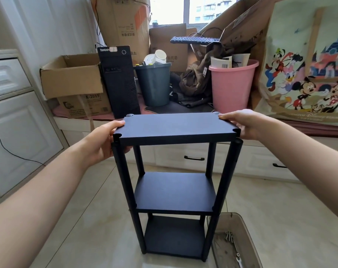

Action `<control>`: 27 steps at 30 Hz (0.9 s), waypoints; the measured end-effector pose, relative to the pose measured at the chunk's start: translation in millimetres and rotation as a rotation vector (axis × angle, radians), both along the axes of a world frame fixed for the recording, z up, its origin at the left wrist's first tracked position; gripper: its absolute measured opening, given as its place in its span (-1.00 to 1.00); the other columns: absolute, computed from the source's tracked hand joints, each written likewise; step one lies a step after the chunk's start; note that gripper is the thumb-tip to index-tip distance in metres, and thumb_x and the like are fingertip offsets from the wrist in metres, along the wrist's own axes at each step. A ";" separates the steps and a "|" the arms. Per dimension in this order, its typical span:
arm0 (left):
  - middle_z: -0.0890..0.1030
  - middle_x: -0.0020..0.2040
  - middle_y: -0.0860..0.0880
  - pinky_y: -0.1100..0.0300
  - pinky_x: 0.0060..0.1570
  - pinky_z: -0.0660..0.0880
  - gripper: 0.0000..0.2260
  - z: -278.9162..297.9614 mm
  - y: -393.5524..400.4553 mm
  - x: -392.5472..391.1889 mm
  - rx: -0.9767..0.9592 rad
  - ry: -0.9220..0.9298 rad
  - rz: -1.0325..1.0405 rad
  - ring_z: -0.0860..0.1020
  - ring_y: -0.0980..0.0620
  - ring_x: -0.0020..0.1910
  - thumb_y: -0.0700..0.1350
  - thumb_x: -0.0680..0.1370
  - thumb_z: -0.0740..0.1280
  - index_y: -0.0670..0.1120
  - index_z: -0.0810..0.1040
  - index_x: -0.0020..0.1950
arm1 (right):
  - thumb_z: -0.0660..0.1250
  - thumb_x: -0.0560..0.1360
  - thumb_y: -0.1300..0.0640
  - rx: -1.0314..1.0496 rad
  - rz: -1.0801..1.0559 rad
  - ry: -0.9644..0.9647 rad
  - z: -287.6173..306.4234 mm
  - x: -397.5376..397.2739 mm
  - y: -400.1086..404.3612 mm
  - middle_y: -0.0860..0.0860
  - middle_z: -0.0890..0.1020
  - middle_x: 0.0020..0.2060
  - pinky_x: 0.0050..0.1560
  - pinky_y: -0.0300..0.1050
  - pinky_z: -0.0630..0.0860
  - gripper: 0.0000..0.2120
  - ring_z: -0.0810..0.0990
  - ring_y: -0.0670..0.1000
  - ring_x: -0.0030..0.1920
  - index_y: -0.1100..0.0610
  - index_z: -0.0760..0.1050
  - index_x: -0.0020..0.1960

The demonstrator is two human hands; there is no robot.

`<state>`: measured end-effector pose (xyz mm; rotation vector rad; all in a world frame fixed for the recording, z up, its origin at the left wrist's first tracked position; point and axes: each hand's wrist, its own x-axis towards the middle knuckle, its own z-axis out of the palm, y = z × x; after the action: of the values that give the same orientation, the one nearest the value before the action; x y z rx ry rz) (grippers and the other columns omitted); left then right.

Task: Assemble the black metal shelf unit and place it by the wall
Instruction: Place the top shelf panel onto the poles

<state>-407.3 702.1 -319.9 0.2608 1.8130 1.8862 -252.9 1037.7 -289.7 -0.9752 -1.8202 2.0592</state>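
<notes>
Head view: both hands grip the top panel [176,127] of the upright three-tier black shelf unit [174,192], left hand [104,141] and right hand [241,122] curled over opposite short edges.

Both forearms are bare to the left hand [101,141] and right hand [241,122]; no sleeves show.

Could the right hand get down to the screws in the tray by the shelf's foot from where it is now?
Probably yes. The right hand grips the top shelf, and the tray lies open on the floor below that side, screws uncovered. Only the shelf's near right post stands beside the path. It must let go first.
</notes>
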 end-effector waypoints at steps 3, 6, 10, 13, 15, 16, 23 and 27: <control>0.64 -0.29 -0.05 0.16 -0.38 0.60 -0.75 -1.1 4.7 3.8 0.033 -0.003 0.017 0.58 0.02 -0.44 0.03 0.60 0.35 -0.11 0.56 0.17 | 0.43 0.50 0.29 -0.035 0.002 0.017 -4.0 -0.1 3.8 0.11 0.72 -0.30 -0.46 -0.18 0.58 -0.72 0.71 -0.01 -0.37 0.28 0.53 0.20; 0.59 -0.34 -0.03 0.18 -0.42 0.58 -0.79 -2.8 7.6 7.6 0.026 0.023 0.054 0.53 0.04 -0.49 0.01 0.61 0.34 -0.11 0.56 0.13 | 0.43 0.51 0.27 0.004 0.007 0.006 -4.8 -2.2 4.5 0.08 0.69 -0.37 -0.51 -0.20 0.54 -0.78 0.68 -0.03 -0.44 0.27 0.53 0.14; 0.58 -0.34 -0.03 0.19 -0.42 0.58 -0.77 -1.2 8.5 9.2 0.001 0.032 0.076 0.52 0.03 -0.50 0.01 0.61 0.35 -0.12 0.55 0.14 | 0.40 0.55 0.20 0.128 0.025 -0.060 -4.2 -3.1 -1.5 0.02 0.63 -0.41 -0.61 -0.23 0.44 -0.93 0.57 -0.09 -0.60 0.15 0.51 -0.07; 0.59 -0.37 -0.03 0.18 -0.41 0.58 -0.75 -0.2 8.5 9.6 -0.023 0.039 0.074 0.52 0.04 -0.50 0.03 0.61 0.34 -0.13 0.54 0.15 | 0.35 0.59 0.17 0.185 0.019 -0.072 -5.0 -1.0 -6.3 -0.04 0.55 -0.61 -0.68 -0.26 0.37 -0.86 0.49 -0.11 -0.68 0.11 0.47 -0.15; 0.59 -0.38 -0.02 0.18 -0.41 0.58 -0.75 -0.4 8.3 9.8 -0.035 0.047 0.073 0.52 0.04 -0.51 0.04 0.62 0.34 -0.14 0.53 0.12 | 0.34 0.60 0.13 0.234 0.015 -0.099 -6.0 -0.1 -8.8 0.02 0.54 -0.49 -0.69 -0.26 0.35 -0.83 0.45 -0.10 -0.70 0.10 0.44 -0.16; 0.59 -0.39 -0.02 0.19 -0.41 0.59 -0.75 -0.2 8.0 10.3 -0.043 0.049 0.073 0.52 0.05 -0.51 0.04 0.62 0.33 -0.13 0.53 0.10 | 0.33 0.60 0.12 0.253 0.010 -0.106 -6.7 0.1 -9.3 0.03 0.51 -0.43 -0.69 -0.26 0.34 -0.82 0.44 -0.10 -0.71 0.10 0.43 -0.16; 0.60 -0.41 -0.02 0.16 -0.39 0.60 -0.75 2.4 8.7 9.5 -0.116 0.065 0.090 0.53 0.04 -0.52 0.08 0.61 0.34 -0.12 0.54 0.04 | 0.30 0.61 0.16 0.228 -0.019 -0.043 -9.4 -0.5 -12.0 0.03 0.49 -0.31 -0.49 -0.20 0.37 -0.88 0.49 -0.02 -0.53 0.16 0.46 0.12; 0.60 -0.38 -0.03 0.17 -0.41 0.58 -0.71 1.8 6.3 8.6 -0.081 0.043 0.050 0.54 0.04 -0.50 0.12 0.57 0.39 -0.12 0.56 0.03 | 0.30 0.60 0.16 0.193 -0.040 -0.028 -10.5 0.8 -12.7 0.04 0.49 -0.29 -0.65 -0.30 0.34 -0.83 0.48 -0.09 -0.65 0.18 0.45 0.16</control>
<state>-398.7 708.4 -318.1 0.2317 1.9367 1.8486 -252.1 1025.0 -300.2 -0.9835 -1.9533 1.8152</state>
